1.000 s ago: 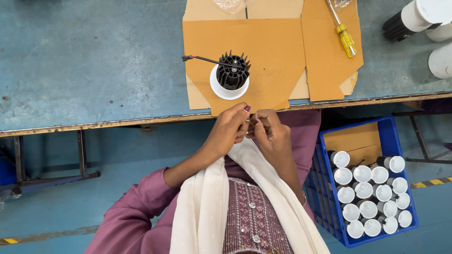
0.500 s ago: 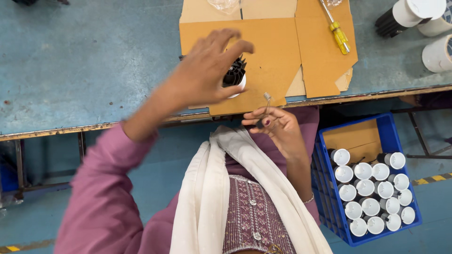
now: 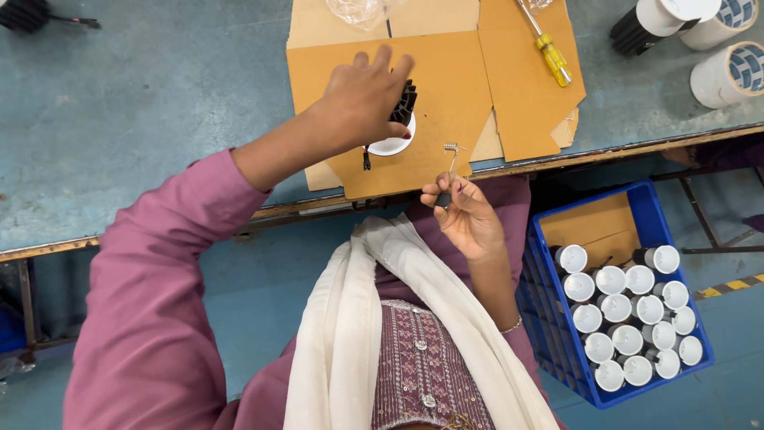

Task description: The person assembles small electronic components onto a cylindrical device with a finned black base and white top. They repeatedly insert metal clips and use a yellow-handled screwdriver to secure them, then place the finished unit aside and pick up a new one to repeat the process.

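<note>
Left hand (image 3: 362,95) is down over the black finned part (image 3: 404,103), fingers spread across its top; the part sits on a white round base (image 3: 391,146) in the middle of the cardboard sheet (image 3: 446,80). Right hand (image 3: 463,213) hangs just off the bench edge, thumb and fingertips pinching a small wire spring clip (image 3: 452,151) that pokes up over the cardboard's near edge. Open cardboard lies to the right of the part, and bare blue-green bench top (image 3: 159,87) stretches wide to the left. A yellow-handled screwdriver (image 3: 549,48) lies at the sheet's far right. Beyond it, white cylinders (image 3: 728,72) stand at the bench corner. Below the bench, right side, a blue crate (image 3: 649,207) holds rows of white round housings (image 3: 629,318) packed upright, with a cardboard piece at its far end.
</note>
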